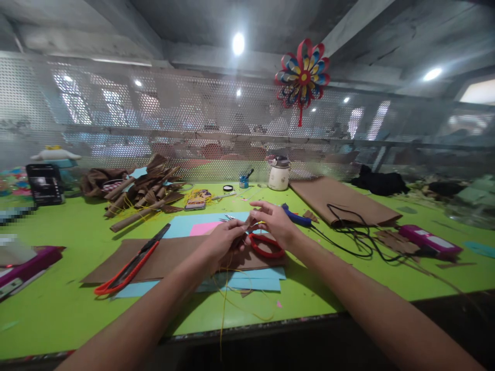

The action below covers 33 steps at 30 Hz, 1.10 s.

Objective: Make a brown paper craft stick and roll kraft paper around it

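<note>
My left hand (227, 241) is closed in a pinch, fingertips meeting those of my right hand (274, 222). Between them is a small piece too blurred to name, with yellow thread (223, 309) trailing down from the left hand over the table's front edge. Some of the right hand's fingers are raised while thumb and finger pinch. Below the right hand lie red-handled scissors (267, 253), blades pointing away. Under both hands are brown paper (170, 257), light blue sheets (255, 281) and a pink sheet (199, 228). A red-handled cutting tool with a dark blade (133, 263) lies left.
A blue glue gun (297, 216) with a black cord (356, 250) lies right, before a large folded brown sheet (340, 201). Rolled brown paper (145, 193), a phone (44, 184), a white bottle (278, 174) and a blue jar (243, 181) stand farther back. Purple-ended boxes (429, 241) sit at both sides.
</note>
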Tool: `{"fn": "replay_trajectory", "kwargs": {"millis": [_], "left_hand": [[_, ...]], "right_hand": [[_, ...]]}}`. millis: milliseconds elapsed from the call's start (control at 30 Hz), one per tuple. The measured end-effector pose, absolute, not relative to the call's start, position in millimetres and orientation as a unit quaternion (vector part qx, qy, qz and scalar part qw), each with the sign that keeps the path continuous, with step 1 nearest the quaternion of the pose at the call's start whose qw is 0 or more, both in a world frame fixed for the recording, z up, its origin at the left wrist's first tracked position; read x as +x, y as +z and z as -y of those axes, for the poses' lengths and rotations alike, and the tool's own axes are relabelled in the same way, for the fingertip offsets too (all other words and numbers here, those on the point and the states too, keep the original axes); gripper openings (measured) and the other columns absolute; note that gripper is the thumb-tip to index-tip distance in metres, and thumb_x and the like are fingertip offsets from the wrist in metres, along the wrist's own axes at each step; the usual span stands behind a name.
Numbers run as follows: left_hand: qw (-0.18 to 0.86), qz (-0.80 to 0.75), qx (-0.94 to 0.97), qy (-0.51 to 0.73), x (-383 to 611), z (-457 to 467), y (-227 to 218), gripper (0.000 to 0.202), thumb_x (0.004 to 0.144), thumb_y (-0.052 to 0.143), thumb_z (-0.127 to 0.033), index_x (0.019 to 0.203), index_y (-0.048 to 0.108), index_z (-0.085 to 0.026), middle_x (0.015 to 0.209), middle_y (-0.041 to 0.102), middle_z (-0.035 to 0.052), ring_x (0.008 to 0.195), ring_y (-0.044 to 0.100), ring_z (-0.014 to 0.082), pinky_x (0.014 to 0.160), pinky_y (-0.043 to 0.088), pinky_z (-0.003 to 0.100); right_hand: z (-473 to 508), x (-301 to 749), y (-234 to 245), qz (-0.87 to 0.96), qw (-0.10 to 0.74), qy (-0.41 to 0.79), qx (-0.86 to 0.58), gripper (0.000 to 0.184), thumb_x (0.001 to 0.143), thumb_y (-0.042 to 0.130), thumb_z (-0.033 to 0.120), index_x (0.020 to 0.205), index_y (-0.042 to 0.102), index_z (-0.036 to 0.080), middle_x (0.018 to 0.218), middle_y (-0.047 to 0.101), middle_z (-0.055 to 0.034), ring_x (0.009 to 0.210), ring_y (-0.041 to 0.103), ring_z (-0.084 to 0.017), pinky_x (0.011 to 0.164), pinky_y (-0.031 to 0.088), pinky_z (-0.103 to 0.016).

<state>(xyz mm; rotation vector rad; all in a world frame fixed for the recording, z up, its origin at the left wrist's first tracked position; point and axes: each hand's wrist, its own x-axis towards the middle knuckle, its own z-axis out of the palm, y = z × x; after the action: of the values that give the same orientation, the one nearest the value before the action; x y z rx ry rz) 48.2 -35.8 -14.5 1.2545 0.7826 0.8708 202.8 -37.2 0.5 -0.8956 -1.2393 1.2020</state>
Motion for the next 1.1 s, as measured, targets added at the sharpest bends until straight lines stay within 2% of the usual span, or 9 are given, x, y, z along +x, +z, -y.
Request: {"fn": "replay_trajectory", "kwargs": {"millis": [100, 267, 533, 733, 1100], "left_hand": [[0.644, -0.342, 0.564, 0.388, 47.0, 35.5, -14.5, 0.016, 0.075, 0.061, -0.029, 0.081, 0.059, -0.015, 0.062, 0.06, -0.0002, 0.049, 0.05, 0.0074, 0.049, 0.038, 0.018], [0.68, -0.353, 0.535, 0.356, 45.9, 40.9, -5.8, 0.025, 0.079, 0.05, -0.033, 0.073, 0.063, -0.012, 0.069, 0.064, 0.0051, 0.053, 0.053, 0.0097, 0.051, 0.042, 0.021], [0.69, -0.3, 0.569, 0.333, 45.5, 42.6, -3.0, 0.015, 0.077, 0.058, -0.025, 0.077, 0.061, -0.01, 0.069, 0.067, 0.0085, 0.057, 0.06, 0.0117, 0.058, 0.047, 0.021], [0.713, -0.321, 0.54, 0.312, 48.0, 47.2, -0.3, 0.018, 0.083, 0.052, -0.027, 0.08, 0.059, -0.011, 0.067, 0.069, 0.0104, 0.055, 0.064, 0.0154, 0.059, 0.052, 0.027], [0.753, -0.273, 0.518, 0.301, 42.0, 43.6, 0.6, 0.02, 0.085, 0.051, -0.022, 0.083, 0.061, -0.006, 0.078, 0.069, 0.0174, 0.068, 0.067, 0.019, 0.068, 0.055, 0.03]], "right_hand": [[35.1, 201.7, -3.3, 0.546, 0.562, 0.486, -0.388, 0.045, 0.064, 0.071, 0.026, 0.105, 0.055, 0.015, 0.07, 0.062, 0.0005, 0.064, 0.061, -0.014, 0.063, 0.051, -0.03], [30.5, 203.5, -6.6, 0.552, 0.571, 0.468, -0.388, 0.044, 0.061, 0.071, 0.025, 0.101, 0.057, 0.015, 0.066, 0.061, 0.0027, 0.06, 0.06, -0.014, 0.061, 0.051, -0.03], [27.9, 207.7, -6.2, 0.569, 0.575, 0.447, -0.382, 0.041, 0.06, 0.069, 0.025, 0.099, 0.058, 0.013, 0.06, 0.059, 0.0038, 0.053, 0.057, -0.012, 0.057, 0.05, -0.029], [28.2, 206.7, -7.4, 0.615, 0.557, 0.405, -0.385, 0.038, 0.066, 0.066, 0.026, 0.1, 0.059, 0.011, 0.061, 0.059, 0.0028, 0.051, 0.056, -0.011, 0.055, 0.05, -0.028], [30.3, 203.8, -6.0, 0.64, 0.543, 0.387, -0.382, 0.034, 0.074, 0.063, 0.032, 0.103, 0.061, 0.014, 0.064, 0.06, 0.0016, 0.052, 0.056, -0.011, 0.057, 0.05, -0.027]]}}
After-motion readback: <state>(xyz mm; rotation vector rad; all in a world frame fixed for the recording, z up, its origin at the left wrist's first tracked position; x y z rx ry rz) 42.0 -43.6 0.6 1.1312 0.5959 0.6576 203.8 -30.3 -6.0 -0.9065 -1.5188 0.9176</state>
